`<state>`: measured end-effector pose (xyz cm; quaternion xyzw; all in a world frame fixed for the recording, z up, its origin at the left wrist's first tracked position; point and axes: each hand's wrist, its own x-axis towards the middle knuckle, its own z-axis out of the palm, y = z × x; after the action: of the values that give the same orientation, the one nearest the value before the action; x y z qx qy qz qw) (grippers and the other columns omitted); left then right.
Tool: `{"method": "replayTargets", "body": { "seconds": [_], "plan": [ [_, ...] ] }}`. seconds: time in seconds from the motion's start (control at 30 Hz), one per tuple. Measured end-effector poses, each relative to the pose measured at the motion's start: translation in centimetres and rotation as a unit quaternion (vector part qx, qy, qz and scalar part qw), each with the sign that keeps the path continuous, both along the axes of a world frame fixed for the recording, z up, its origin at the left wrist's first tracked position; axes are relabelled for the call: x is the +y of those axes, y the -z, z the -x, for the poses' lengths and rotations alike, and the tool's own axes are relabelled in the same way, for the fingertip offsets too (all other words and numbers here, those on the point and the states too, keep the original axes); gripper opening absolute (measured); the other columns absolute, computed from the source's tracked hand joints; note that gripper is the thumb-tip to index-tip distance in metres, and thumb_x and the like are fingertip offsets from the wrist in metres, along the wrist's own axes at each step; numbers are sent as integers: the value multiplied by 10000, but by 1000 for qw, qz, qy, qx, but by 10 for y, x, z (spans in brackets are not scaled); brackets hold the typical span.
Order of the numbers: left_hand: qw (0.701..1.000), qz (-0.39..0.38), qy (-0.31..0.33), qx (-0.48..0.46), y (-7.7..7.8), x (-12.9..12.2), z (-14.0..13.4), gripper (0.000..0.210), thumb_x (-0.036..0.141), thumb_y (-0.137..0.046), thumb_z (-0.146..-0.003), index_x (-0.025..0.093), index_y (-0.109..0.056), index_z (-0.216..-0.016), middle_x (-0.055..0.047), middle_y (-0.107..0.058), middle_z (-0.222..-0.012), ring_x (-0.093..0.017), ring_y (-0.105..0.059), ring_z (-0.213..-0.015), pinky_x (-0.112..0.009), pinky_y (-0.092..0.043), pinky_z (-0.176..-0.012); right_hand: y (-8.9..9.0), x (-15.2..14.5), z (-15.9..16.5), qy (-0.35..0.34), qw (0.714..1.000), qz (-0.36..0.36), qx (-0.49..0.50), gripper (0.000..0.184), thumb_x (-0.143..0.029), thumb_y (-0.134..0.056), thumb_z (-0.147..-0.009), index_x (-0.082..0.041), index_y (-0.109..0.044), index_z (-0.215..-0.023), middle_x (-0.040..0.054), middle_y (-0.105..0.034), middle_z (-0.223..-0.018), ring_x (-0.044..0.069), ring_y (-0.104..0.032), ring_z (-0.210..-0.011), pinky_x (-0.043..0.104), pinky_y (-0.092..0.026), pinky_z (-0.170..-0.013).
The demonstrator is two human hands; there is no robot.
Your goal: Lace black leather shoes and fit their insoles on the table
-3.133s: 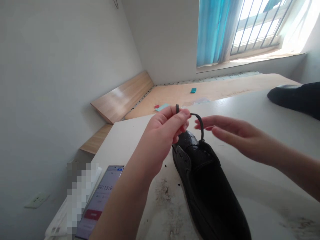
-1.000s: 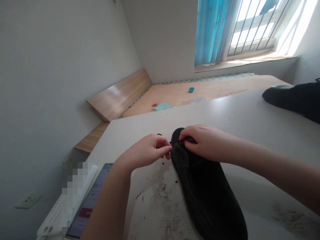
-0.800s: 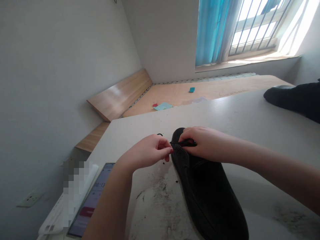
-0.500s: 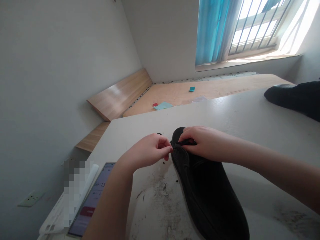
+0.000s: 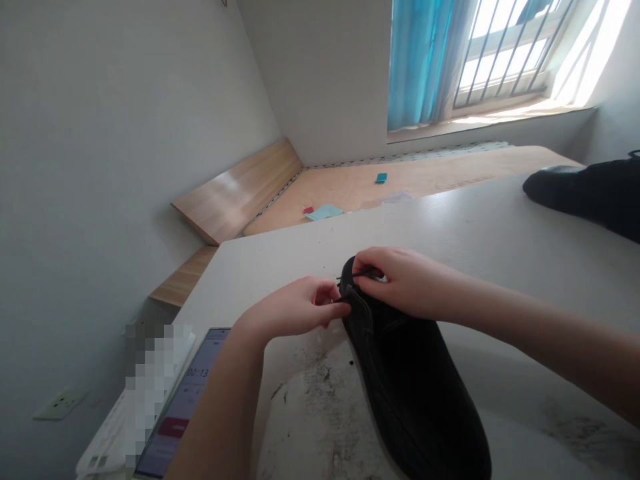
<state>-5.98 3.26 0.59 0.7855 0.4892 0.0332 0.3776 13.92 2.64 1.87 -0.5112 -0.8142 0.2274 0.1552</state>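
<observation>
On a slim rectangular smartphone with a lit lilac screen (image 5: 181,400), dark digits read "00:13"; anything following is covered. Its red rectangular button's (image 5: 173,427) pale label is illegible.

The right hand (image 5: 405,283) pinches a lace (image 5: 364,273) above the black shoe (image 5: 425,393). The left hand (image 5: 295,308) is at its left edge.

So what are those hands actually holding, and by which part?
The right hand pinches a black shoelace near the front of the shoe; which stretch is unclear. What the left hand holds cannot be told.
</observation>
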Motion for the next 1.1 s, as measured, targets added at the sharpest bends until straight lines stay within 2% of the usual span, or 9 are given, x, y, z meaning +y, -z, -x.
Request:
{"method": "replayTargets", "body": {
  "seconds": [0.13, 0.27, 0.47, 0.6, 0.7, 0.83, 0.9, 1.0, 1.1],
  "plan": [
    [996, -42, -36, 65, 8, 5, 3, 125, 274, -578, -743, 201, -673, -710, -40, -698, -696, -230, -656, -714, -292, -484, -657, -3, 4, -2, 49, 991, 21, 119, 135, -288, -475, -896, -194, -535, -818, -16, -546, -701, 131, -473, -651, 256, -335, -588],
    [976, -147, -137, 83, 25, 16, 6, 316, 124, -520, -727, 219, -744, -928, -124, -747, -1071, -340, -622, -1098, -457, -414, -984, -9, 6, -2, 53, 964, 88, 244, 169, -285, -473, -926, -183, -497, -794, -53, -424, -642, 94, -383, -579, 234, -298, -536],
    [966, -184, -182, -26, 56, 33, -1, 730, 4, -508, -668, 112, -533, -1389, -187, -332, -1576, -365, -313, -1444, -511, -199, -1181, -13, 4, -4, 79, 936, 132, 316, 206, -326, -464, -968, -182, -541, -841, -70, -342, -593, 89, -311, -551, 231, -250, -507],
    [952, -155, -215, -152, 66, 47, -8, 874, 5, -489, -623, 120, -393, -1484, -160, -156, -1638, -334, -387, -1410, -491, -308, -1156, -11, 3, -5, 45, 923, 151, 351, 237, -321, -458, -972, -169, -587, -844, -60, -362, -603, 87, -304, -551, 233, -241, -513],
    [935, -106, -214, -262, 60, 52, -17, 888, 47, -449, -601, 162, -397, -1481, -133, -252, -1619, -306, -546, -1280, -500, -453, -1043, -12, 3, -5, 25, 917, 162, 363, 218, -310, -486, -957, -163, -566, -817, -39, -472, -681, 78, -335, -569, 218, -256, -516],
    [898, -72, -177, -397, 37, 44, -29, 788, 98, -399, -631, 221, -514, -1401, -40, -463, -1523, -253, -464, -1372, -447, -462, -1051, -13, 4, -6, 6, 918, 170, 358, 192, -299, -507, -941, -168, -544, -807, -29, -513, -725, 74, -370, -579, 202, -274, -517],
    [865, -53, -157, -474, 21, 36, -30, 695, 125, -383, -700, 267, -560, -1357, 18, -450, -1531, -249, -426, -1402, -453, -465, -1051, -14, 5, -7, 5, 918, 173, 357, 183, -288, -508, -938, -168, -544, -806, -35, -499, -707, 72, -364, -564, 200, -268, -506],
    [777, -13, -122, -617, 1, 24, -23, 551, 155, -387, -761, 292, -674, -1211, 70, -451, -1523, -261, -361, -1442, -472, -463, -1055, -16, 6, -8, 10, 920, 172, 353, 187, -285, -505, -946, -165, -541, -807, -39, -493, -689, 69, -344, -543, 205, -252, -489],
    [746, 5, -119, -655, -8, 18, -11, 453, 255, -381, -816, 300, -729, -1102, 69, -543, -1449, -256, -361, -1441, -460, -459, -1064, -19, 5, -8, 8, 920, 160, 357, 189, -270, -510, -954, -158, -547, -805, -44, -492, -669, 68, -346, -545, 205, -253, -487]
  ]
}}
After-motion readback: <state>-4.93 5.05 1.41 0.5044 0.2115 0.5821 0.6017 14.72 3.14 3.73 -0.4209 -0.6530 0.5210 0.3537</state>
